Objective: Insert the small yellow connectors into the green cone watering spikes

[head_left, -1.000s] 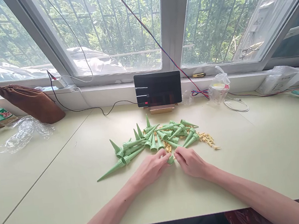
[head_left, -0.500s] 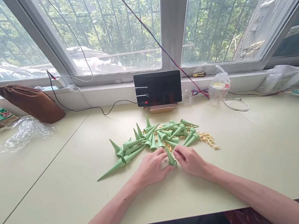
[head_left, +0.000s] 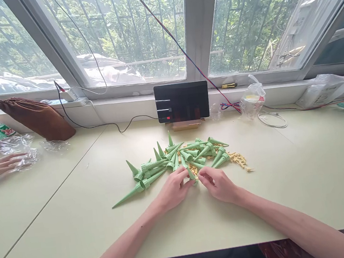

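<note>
Head view, items listed from the hands outward. Item: one held green cone [head_left: 191, 174], ribbed collar at its wide end, located between the two hands at the near edge of the pile. Orientation: narrow tip away from the person and slightly to the left, collar toward the person; long axis runs mostly fore and aft, looking short from this angle. Its exact tilt cannot be told.

Item: left hand [head_left: 173, 190], thumb and fingers gripping the held green cone from its left side. Item: right hand [head_left: 219, 184], fingers curled closed, tips just beside the collar; whether they pinch a small piece cannot be told.

Item: loose green cones [head_left: 161, 168], a heap just beyond the hands, several upright with tips up, most lying on their sides in mixed directions; one at the left end points left and toward the person. Item: small yellow pieces [head_left: 237, 159], scattered among the cones and trailing out to the right.

Surroundings: pale table [head_left: 265, 226]; dark tablet [head_left: 182, 102] standing behind the heap; bagged cup [head_left: 252, 102] to its right; brown pouch [head_left: 37, 118] at far left; another person's hand [head_left: 2, 165] touching clear plastic wrap [head_left: 24, 153].
</note>
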`<state>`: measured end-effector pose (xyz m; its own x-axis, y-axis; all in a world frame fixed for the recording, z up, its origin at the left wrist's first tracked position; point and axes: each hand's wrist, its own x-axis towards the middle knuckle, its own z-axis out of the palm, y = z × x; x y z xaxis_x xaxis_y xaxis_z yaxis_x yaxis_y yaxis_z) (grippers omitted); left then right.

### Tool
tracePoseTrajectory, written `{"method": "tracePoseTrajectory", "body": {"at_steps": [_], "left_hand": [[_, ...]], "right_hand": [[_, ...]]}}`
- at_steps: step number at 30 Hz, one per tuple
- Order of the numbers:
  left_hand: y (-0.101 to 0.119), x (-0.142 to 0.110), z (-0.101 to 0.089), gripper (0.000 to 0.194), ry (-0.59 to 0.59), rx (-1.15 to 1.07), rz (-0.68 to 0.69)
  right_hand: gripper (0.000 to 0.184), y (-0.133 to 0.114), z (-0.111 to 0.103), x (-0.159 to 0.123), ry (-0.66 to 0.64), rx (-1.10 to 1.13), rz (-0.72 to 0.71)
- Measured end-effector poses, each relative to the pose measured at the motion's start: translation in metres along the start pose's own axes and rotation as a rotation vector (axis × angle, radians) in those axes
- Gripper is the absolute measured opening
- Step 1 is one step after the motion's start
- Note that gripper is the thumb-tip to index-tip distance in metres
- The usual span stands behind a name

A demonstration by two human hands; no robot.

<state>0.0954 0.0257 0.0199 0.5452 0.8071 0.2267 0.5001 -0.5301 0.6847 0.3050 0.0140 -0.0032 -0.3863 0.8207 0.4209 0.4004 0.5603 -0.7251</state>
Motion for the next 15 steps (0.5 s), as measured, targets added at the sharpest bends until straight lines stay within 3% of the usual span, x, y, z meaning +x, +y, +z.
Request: {"method": "tracePoseTrajectory", "body": {"at_steps": [5, 15], "left_hand": [[0.0041, 0.0022, -0.0037, 0.018, 0.022, -0.074, -0.009], [0.01, 0.0023, -0.0073, 0.035, -0.11, -0.393, -0.148]], "right_hand": [[0.02, -0.001, -0.0017, 0.0011, 0.012, 0.148, 0.058], [0.03, -0.004, -0.0048, 0.0031, -0.022, 0.437, 0.223]]}}
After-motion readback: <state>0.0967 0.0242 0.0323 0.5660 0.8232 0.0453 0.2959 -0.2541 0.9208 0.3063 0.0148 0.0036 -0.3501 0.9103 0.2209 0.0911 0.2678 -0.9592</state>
